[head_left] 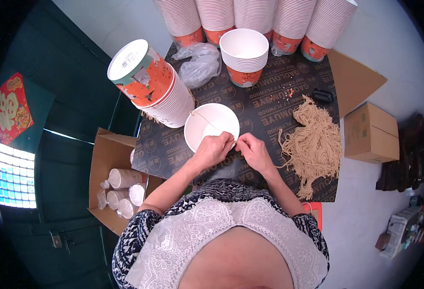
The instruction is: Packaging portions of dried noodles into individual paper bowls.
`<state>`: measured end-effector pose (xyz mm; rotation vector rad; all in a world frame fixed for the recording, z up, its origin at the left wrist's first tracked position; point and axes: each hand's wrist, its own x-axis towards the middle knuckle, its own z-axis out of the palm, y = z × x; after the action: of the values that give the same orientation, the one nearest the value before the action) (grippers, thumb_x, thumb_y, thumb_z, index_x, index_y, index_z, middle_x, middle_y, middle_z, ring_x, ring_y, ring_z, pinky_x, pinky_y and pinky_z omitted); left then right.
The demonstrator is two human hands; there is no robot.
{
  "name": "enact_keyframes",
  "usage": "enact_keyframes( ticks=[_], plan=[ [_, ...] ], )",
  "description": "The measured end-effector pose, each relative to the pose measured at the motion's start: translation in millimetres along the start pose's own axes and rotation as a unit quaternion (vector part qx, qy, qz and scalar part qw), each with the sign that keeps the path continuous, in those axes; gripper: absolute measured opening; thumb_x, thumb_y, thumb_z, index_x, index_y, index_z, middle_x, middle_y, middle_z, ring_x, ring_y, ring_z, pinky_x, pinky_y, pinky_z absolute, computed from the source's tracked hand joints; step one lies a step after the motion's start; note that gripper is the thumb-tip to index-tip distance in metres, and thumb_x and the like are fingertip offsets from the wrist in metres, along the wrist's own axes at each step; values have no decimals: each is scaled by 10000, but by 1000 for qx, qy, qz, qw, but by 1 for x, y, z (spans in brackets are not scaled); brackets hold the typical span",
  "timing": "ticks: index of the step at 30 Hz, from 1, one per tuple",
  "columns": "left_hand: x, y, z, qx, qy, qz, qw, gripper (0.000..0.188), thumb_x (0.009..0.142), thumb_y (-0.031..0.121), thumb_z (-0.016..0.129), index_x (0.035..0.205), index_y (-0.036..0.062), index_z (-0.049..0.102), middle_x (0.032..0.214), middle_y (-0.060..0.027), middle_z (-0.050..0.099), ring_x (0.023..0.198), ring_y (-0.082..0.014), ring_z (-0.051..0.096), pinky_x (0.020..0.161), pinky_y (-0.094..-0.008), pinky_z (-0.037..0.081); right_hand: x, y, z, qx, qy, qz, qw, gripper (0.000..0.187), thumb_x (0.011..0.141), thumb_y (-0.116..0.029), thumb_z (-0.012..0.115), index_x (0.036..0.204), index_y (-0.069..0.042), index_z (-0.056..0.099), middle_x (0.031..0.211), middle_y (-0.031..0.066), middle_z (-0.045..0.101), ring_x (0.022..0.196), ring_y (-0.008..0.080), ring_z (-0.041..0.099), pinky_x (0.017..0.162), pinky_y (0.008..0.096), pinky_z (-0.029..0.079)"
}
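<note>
Near the front edge of the worktop (pixel 270 108), the left hand (pixel 212 150) and right hand (pixel 253 151) pinch a thin string (pixel 207 120) at the rim of a white paper bowl (pixel 211 126) — fingers closed tight. The step in hand looks like fixing a string handle — next calls for a steady pull.

My bench (pixel 289 103) is black, patterned with repeated pale lettering. The paper bowl (pixel 211 126) at my hands is plain white inside, with a tan string (pixel 207 121) across it. The stacked bowls (pixel 244 57) are white with orange printed sides; the tilted stack (pixel 149 84) shows orange print and white ribbed rims. The bundle of strings (pixel 315 144) is beige. My top (pixel 221 231) is white lace over a black-and-white pattern. The cardboard boxes (pixel 370 132) are brown. The plastic bag (pixel 200 62) is clear.
</note>
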<state>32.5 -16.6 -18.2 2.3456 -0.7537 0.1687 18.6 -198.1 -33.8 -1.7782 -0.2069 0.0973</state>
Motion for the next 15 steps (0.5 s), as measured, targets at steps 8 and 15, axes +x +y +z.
enact_keyframes(
  ticks=[8,15],
  plan=[
    [2,1,-1,-23,1,-14,1000,132,854,74,635,898,11,527,663,-154,628,592,-312,648,522,-376,504,1,-2,4,-29,20,-32,999,78,862,-55,567,833,15,547,700,129,634,657,227,647,599,329,490],
    [6,0,-5,-112,-27,-152,982,83,891,58,562,847,-13,551,609,-99,599,560,-178,630,519,-304,482,-6,-1,0,-76,11,-89,993,60,847,-39,549,816,4,521,687,172,578,641,341,602,577,394,455]
  ],
)
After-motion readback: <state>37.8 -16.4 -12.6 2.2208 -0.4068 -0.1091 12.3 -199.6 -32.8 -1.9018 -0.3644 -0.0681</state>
